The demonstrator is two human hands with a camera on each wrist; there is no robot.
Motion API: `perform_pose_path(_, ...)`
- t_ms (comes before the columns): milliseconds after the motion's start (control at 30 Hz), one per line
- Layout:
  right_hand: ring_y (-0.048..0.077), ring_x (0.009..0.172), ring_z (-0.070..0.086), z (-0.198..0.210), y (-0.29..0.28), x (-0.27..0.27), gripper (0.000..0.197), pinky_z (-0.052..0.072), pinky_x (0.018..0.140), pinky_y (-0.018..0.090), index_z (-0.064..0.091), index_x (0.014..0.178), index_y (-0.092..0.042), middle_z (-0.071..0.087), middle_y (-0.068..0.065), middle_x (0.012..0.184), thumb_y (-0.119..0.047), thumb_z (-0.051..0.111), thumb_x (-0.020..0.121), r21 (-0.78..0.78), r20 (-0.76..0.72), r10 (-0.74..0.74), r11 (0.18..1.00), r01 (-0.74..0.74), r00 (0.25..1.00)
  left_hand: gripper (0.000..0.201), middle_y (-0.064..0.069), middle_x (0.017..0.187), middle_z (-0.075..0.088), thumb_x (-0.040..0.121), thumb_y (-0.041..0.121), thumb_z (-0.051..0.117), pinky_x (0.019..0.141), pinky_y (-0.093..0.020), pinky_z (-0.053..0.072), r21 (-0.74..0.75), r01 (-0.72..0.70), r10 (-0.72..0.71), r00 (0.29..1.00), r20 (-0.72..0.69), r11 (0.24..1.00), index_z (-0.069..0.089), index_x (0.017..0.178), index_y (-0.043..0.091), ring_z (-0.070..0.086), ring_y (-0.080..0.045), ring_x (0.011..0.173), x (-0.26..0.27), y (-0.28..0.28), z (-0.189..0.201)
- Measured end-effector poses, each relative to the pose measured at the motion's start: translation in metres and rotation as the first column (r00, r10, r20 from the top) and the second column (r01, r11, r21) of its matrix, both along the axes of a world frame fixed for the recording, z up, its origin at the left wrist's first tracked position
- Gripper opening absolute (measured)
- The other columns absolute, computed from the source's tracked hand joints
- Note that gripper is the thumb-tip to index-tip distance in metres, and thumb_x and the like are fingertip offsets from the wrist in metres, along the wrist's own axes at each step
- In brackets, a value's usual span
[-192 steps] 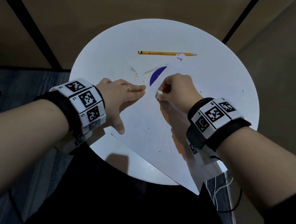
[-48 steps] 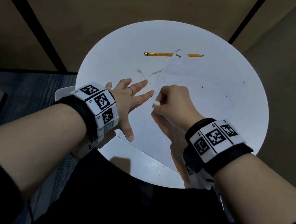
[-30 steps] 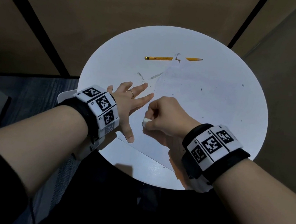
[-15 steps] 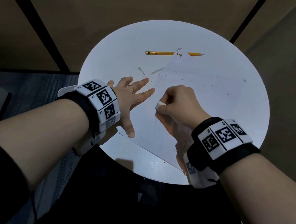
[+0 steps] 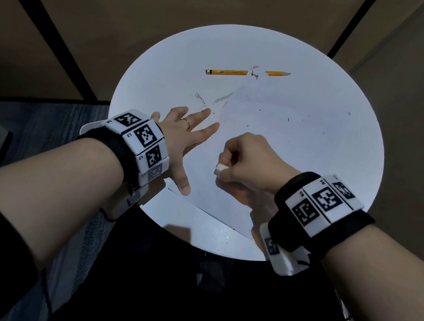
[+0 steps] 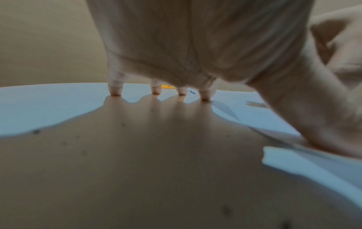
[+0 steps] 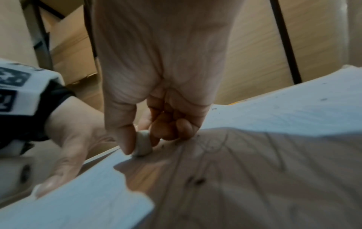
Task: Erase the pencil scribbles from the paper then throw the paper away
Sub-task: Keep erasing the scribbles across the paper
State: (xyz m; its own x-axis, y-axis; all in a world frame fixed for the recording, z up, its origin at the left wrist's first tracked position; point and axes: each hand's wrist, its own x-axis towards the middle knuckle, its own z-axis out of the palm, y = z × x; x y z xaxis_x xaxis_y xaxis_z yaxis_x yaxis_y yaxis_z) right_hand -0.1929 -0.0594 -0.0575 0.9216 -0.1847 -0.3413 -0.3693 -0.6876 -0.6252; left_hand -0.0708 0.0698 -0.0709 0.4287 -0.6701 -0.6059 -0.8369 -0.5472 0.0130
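Firmly, right hand [image 5: 253, 164] pinches rounded white eraser [image 7: 143, 144] against flat paper [image 5: 271, 131].

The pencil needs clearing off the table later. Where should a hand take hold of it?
Pinch the pencil on its bare yellow shaft near the blunt left end, coming from above. It lies flat, and the paper corner covers its middle.

Both bare forearms reach forward from dark sleeves, each wrist wrapped in a black band carrying white blocks printed with black square markers. The left hand [image 5: 180, 141] lies flat, palm down, fingers [image 6: 116, 89] spread and straight, thumb angled back toward the body, a thin ring on one finger. The right hand [image 5: 249, 163] is curled into a loose fist, knuckles up, thumb and fingertips [image 7: 125, 139] pinching a small white eraser [image 7: 142, 143].
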Motion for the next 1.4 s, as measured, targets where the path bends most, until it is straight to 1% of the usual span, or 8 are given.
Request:
perform_pose_path(233,0.001,0.051,0.052,0.012,-0.023,0.013,0.016,0.041,0.048,0.009,0.061,0.065,-0.011,0.059,-0.005,0.061,-0.010,0.075,0.071,0.008,-0.027,-0.147,0.989,0.147,0.989,0.130,0.016,0.155,-0.020,0.053,0.063,0.079,0.110,-0.055,0.019,-0.020,0.006,-0.006,1.000,-0.007,1.000,-0.010,0.146,0.044,-0.011,-0.022,0.143,0.004,0.000,0.005)
perform_pose_path(367,0.020,0.069,0.059,0.031,-0.050,0.041,0.011,0.053,0.071,0.032,0.062,0.075,-0.010,0.065,0.013,0.077,-0.001,0.069,0.075,-0.032,0.053,-0.210,0.977,0.212,0.976,0.085,0.012,0.151,0.019,0.067,0.057,0.073,0.104,-0.046,0.031,-0.155,-0.105,0.096,0.993,-0.064,0.982,0.031,0.140,0.042,0.018,-0.019,0.136,0.017,-0.011,0.022)
perform_pose_path(467,0.020,0.085,0.053,0.031,-0.057,0.062,0.014,0.047,0.071,0.026,0.064,0.096,-0.004,0.057,0.008,0.089,-0.005,0.063,0.083,-0.234,0.077,-0.120,0.963,0.135,0.990,0.077,0.006,0.136,0.040,0.068,0.054,0.075,0.098,-0.041,0.037,-0.212,-0.122,0.125,0.992,-0.002,0.970,0.041,0.134,0.032,0.038,-0.019,0.125,0.025,-0.030,0.028)
perform_pose_path(600,0.018,0.097,0.054,0.014,-0.053,0.079,0.004,0.038,0.058,0.018,0.063,0.082,-0.012,0.057,0.008,0.120,-0.013,0.067,0.082,-0.292,0.121,-0.044,0.953,0.078,0.992,0.102,0.001,0.143,0.030,0.062,0.061,0.076,0.100,-0.046,0.034,-0.153,-0.091,0.102,0.993,0.067,0.984,0.022,0.145,0.037,0.029,-0.023,0.131,0.026,-0.043,0.017)
perform_pose_path(767,0.019,0.100,0.058,0.001,-0.052,0.088,0.012,0.046,0.077,0.024,0.069,0.085,-0.004,0.064,0.011,0.105,-0.015,0.066,0.082,-0.296,0.178,-0.027,0.952,0.080,0.984,0.113,0.001,0.144,0.019,0.054,0.061,0.080,0.103,-0.050,0.030,-0.146,-0.101,0.108,0.993,0.042,0.984,0.013,0.144,0.047,0.018,-0.024,0.134,0.029,-0.042,0.010)
perform_pose_path(933,0.016,0.078,0.053,0.002,-0.042,0.077,0.019,0.037,0.058,0.015,0.067,0.086,-0.002,0.065,0.009,0.085,-0.020,0.069,0.080,-0.256,0.117,0.076,0.966,-0.044,0.990,0.111,0.003,0.156,-0.002,0.057,0.055,0.081,0.107,-0.050,0.025,-0.124,-0.118,0.121,0.993,0.015,0.985,0.013,0.144,0.048,-0.001,-0.025,0.142,0.028,-0.044,0.013)
perform_pose_path(1167,0.013,0.091,0.049,0.006,-0.052,0.089,0.012,0.034,0.061,0.022,0.066,0.079,-0.004,0.065,0.011,0.084,-0.016,0.065,0.082,-0.335,0.161,0.062,0.942,-0.005,0.985,0.119,0.006,0.158,-0.013,0.055,0.061,0.079,0.109,-0.055,0.018,-0.092,-0.117,0.120,0.993,0.025,0.989,0.001,0.144,0.052,-0.011,-0.025,0.143,0.033,-0.043,0.009)
perform_pose_path(1400,0.015,0.075,0.051,0.006,-0.043,0.085,0.019,0.034,0.057,0.011,0.067,0.083,-0.002,0.062,0.006,0.080,-0.020,0.068,0.079,-0.306,0.076,0.164,0.943,-0.133,0.984,0.113,0.005,0.158,-0.011,0.054,0.057,0.081,0.107,-0.051,0.024,-0.139,-0.138,0.137,0.990,-0.015,0.981,0.011,0.143,0.051,-0.009,-0.026,0.143,0.033,-0.041,0.008)
